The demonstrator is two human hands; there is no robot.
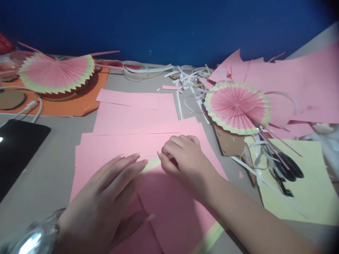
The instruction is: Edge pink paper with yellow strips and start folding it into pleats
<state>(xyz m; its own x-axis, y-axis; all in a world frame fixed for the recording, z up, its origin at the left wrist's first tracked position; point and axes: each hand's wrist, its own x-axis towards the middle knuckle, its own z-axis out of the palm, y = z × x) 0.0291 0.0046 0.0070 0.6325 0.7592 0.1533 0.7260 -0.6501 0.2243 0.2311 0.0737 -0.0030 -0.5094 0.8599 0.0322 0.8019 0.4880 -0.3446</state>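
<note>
Pink paper sheets lie in an overlapping stack in front of me. My left hand rests over them with its fingers stretched out, its thumb low over the paper. Close by on the right, my right hand is curled, thumb and fingertips pinched at the edge of a pink sheet. Between the two hands runs a pale yellow-green strip along that sheet's edge. Another yellow-green border shows under my right forearm. What lies inside the right fingers is partly hidden.
Pleated pink paper fans with yellow-green rims lie at left and right. Black-handled scissors rest on a yellow sheet. White paper scraps are heaped at the back. A black phone with a cable is at left.
</note>
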